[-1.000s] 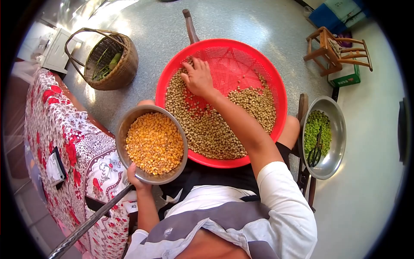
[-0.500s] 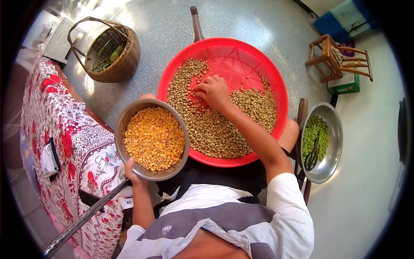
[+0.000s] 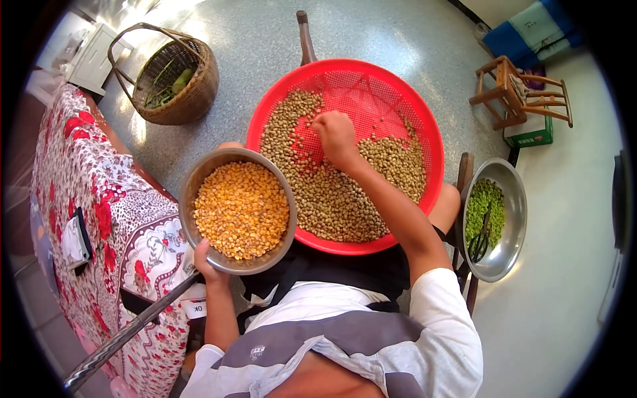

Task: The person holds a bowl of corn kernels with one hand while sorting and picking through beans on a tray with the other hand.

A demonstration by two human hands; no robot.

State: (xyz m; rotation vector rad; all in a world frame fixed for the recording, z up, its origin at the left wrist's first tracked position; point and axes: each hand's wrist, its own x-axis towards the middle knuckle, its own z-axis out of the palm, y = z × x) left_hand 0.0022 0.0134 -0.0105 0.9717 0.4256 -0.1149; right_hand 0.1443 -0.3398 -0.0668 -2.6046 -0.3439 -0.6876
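On my monitor I see smooth plastic in the red tray [image 3: 345, 248], shiny metal in the held bowl [image 3: 186, 209], rough woven wicker in the basket [image 3: 192, 103], wood in the chair [image 3: 509, 81], a glossy floor [image 3: 245, 79].

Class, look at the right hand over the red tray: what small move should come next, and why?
Next, the right hand should probably spread brown beans toward the bare mesh: it is over the red tray, where the beans lie unevenly, and the left hand is busy holding the bowl of corn.
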